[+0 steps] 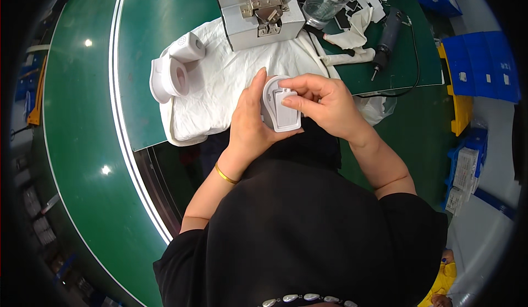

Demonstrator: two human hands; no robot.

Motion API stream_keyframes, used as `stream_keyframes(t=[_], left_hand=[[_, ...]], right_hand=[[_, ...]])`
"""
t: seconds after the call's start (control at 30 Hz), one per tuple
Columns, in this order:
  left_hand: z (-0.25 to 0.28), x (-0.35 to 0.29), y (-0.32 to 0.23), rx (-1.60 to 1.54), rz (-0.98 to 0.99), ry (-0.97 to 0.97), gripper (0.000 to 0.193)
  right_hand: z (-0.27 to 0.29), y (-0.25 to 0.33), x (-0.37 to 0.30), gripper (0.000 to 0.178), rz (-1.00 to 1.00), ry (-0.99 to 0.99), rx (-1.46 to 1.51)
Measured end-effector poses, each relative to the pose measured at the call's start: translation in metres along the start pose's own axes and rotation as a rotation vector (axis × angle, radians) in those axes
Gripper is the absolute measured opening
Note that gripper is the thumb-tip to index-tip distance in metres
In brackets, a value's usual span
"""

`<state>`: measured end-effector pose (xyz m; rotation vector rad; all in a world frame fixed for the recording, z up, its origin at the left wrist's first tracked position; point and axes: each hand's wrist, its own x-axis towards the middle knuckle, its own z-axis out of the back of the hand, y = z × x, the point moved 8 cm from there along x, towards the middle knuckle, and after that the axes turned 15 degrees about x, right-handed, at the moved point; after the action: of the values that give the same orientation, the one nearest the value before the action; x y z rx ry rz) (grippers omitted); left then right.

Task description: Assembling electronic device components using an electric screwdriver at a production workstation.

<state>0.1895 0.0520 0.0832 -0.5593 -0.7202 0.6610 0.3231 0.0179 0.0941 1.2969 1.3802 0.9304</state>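
My left hand (250, 117) is wrapped round a white plastic housing (285, 111), holding it upright in front of my body. The housing has a rounded top and a recessed rectangular panel on its face. The thumb and fingers of my right hand (324, 103) pinch at the upper right edge of the housing, by a small notch; whether a smaller part sits between them is hidden. On the white cloth (214, 103), left of my hands, lie a white curved plastic piece (168, 80) and a white rounded unit with small holes (187, 47).
A tape dispenser (264, 18) stands behind my hands. Beside it are a clear plastic bottle (325, 1), white scraps (367, 4) and a dark electric screwdriver (388, 37) with a cord. Blue bins (478, 65) line the right side. A green conveyor (88, 114) runs along the left.
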Motion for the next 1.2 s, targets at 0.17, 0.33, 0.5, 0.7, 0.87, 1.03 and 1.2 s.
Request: stream_keyframes(t=[0.17, 0.33, 0.5, 0.7, 0.87, 1.03, 1.2], left_hand=[[0.002, -0.002, -0.001, 0.050, 0.014, -0.002, 0.120], [0.002, -0.003, -0.002, -0.031, -0.001, 0.010, 0.117], [0.001, -0.008, -0.014, -0.269, 0.032, 0.121, 0.115], [-0.004, -0.010, -0.006, -0.804, 0.365, 0.261, 0.078], [-0.009, -0.013, -0.005, -0.706, 0.337, 0.297, 0.072], [-0.012, -0.008, -0.004, -0.761, 0.391, 0.280, 0.071], [-0.005, -0.002, -0.012, -0.560, 0.177, 0.306, 0.103]], right_hand=[[-0.011, 0.023, -0.005, 0.052, 0.413, -0.037, -0.704], [0.009, -0.006, -0.004, 0.062, 0.105, -0.076, -0.210], [-0.004, -0.019, -0.015, 0.061, -0.176, 0.089, 0.274], [-0.001, -0.023, -0.021, 0.060, -0.133, 0.059, 0.288], [0.000, -0.027, -0.025, 0.056, -0.075, -0.003, 0.228], [0.003, -0.028, -0.016, 0.052, -0.110, 0.014, 0.253], [0.008, -0.031, -0.010, 0.041, -0.092, 0.012, 0.436]])
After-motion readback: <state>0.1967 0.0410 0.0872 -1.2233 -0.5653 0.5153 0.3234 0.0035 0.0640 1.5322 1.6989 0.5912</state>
